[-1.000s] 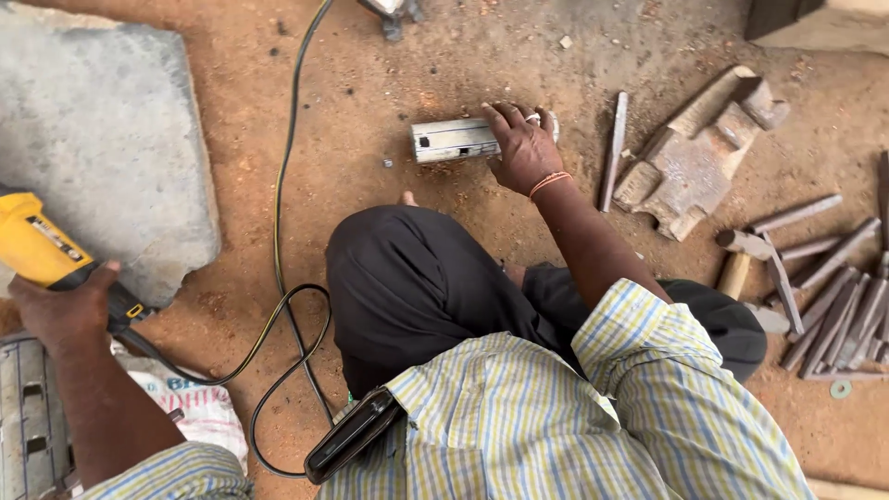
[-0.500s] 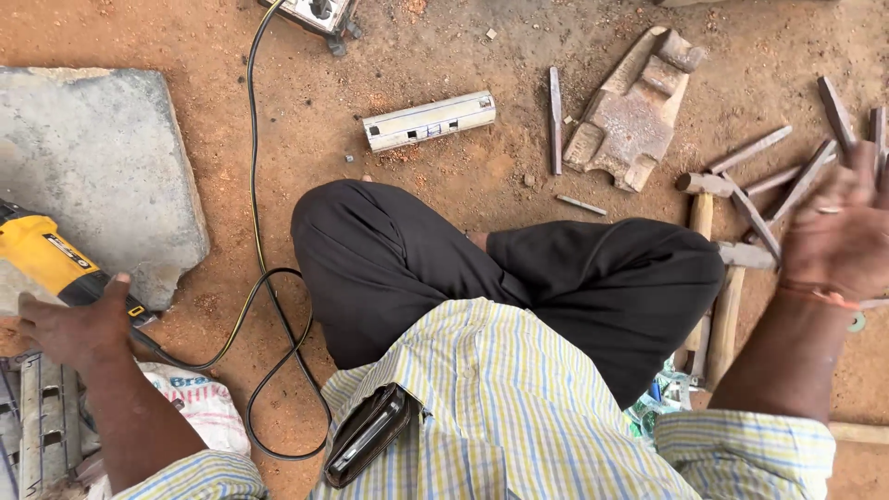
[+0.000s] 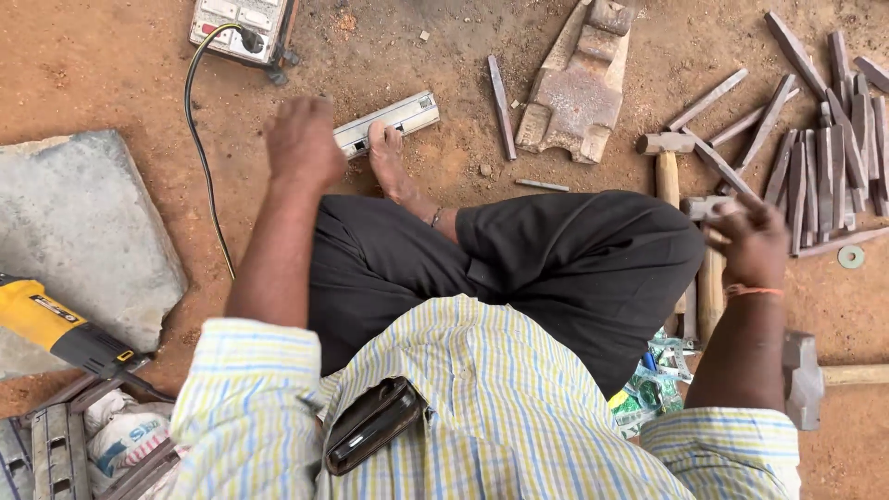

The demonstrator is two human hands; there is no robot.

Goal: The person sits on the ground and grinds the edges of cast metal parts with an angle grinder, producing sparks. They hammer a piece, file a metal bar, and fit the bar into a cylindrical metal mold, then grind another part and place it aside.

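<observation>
I sit cross-legged on red earth in black trousers and a striped shirt. My left hand (image 3: 301, 139) is raised above my left knee, its back to the camera and its fingers hidden; nothing shows in it. A white metal bar (image 3: 400, 117) lies just beyond it, by my bare foot (image 3: 389, 165). My right hand (image 3: 755, 243) is blurred, fingers spread, over a wooden-handled hammer (image 3: 709, 282) beside my right knee. A yellow power tool (image 3: 42, 319) lies at the left, well clear of my left hand.
A grey stone slab (image 3: 83, 222) lies at the left. A socket box (image 3: 241, 20) with a cable (image 3: 199, 157) sits at the top. An iron block (image 3: 574, 88), several chisels (image 3: 824, 139), another hammer (image 3: 663, 148), a large hammer (image 3: 802, 380) and a washer (image 3: 850, 256) lie at the right.
My left hand has let go of the yellow power tool and risen over my knee. My right hand has dropped from mid-air onto the hammers at the right.
</observation>
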